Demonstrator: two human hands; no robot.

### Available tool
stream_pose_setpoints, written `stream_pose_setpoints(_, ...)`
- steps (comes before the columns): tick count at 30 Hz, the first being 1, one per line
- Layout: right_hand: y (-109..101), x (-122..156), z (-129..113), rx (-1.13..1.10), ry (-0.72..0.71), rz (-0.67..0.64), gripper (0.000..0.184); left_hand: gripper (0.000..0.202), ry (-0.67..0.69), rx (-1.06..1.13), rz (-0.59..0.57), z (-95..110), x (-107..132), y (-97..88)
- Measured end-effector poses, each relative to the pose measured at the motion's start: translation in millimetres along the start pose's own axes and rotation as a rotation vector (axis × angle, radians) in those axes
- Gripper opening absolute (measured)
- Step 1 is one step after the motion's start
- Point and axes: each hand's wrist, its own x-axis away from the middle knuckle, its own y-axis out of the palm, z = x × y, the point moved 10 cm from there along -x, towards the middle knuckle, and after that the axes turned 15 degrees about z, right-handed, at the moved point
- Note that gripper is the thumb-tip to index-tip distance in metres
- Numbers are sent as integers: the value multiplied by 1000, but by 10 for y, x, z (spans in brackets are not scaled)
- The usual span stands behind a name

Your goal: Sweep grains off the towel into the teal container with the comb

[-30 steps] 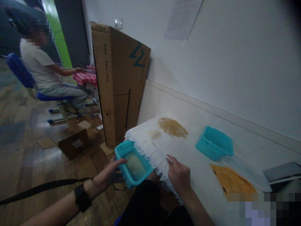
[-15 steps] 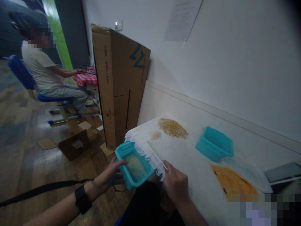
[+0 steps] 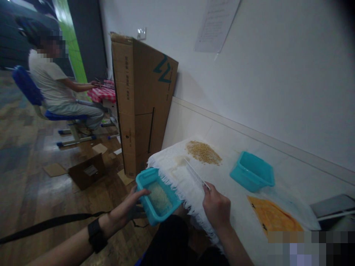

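My left hand (image 3: 126, 211) grips a teal plastic tub (image 3: 155, 195) of pale rice and holds it just below the table's near-left edge. My right hand (image 3: 216, 208) is closed on a thin clear strip, like a ruler (image 3: 194, 173), whose far end rests on the fringed white cloth (image 3: 180, 183) by a small patch of rice. A heap of yellow-brown grains (image 3: 203, 152) lies further back on the cloth. A second teal tub (image 3: 252, 170) sits empty to the right.
A tall cardboard box (image 3: 141, 99) leans on the wall left of the table. A seated person (image 3: 55, 92) works at a checked table far left. A small brown box (image 3: 87, 170) and cardboard scraps lie on the wooden floor. An orange sheet (image 3: 273, 218) lies at the right.
My right hand has pushed the clear strip away from the cloth's fringe, back toward the small rice patch. The left hand keeps the tub in place.
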Motion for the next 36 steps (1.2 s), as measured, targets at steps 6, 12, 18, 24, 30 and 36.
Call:
stream_pose_setpoints(6,175,66,-24,-5,19,-47,42,80,11,53,3,4,-41,-13)
stream_pose_setpoints(12,77,103,-213,-114,3,-53,43,76,13,65,5,-2,-45,-32)
stream_pose_setpoints(18,156,-13,-222,-202,34,-60,38,76,17,75,-7,2,-37,-30)
stream_pose_setpoints(24,316,47,-235,-221,37,-137,37,80,6,74,15,-25,-72,-53)
stream_pose_setpoints(30,184,152,-334,-323,45,-173,35,76,12,79,6,-30,-71,-38)
stream_pose_setpoints(36,100,97,-314,-291,44,-113,35,72,9,83,0,-26,-66,-22)
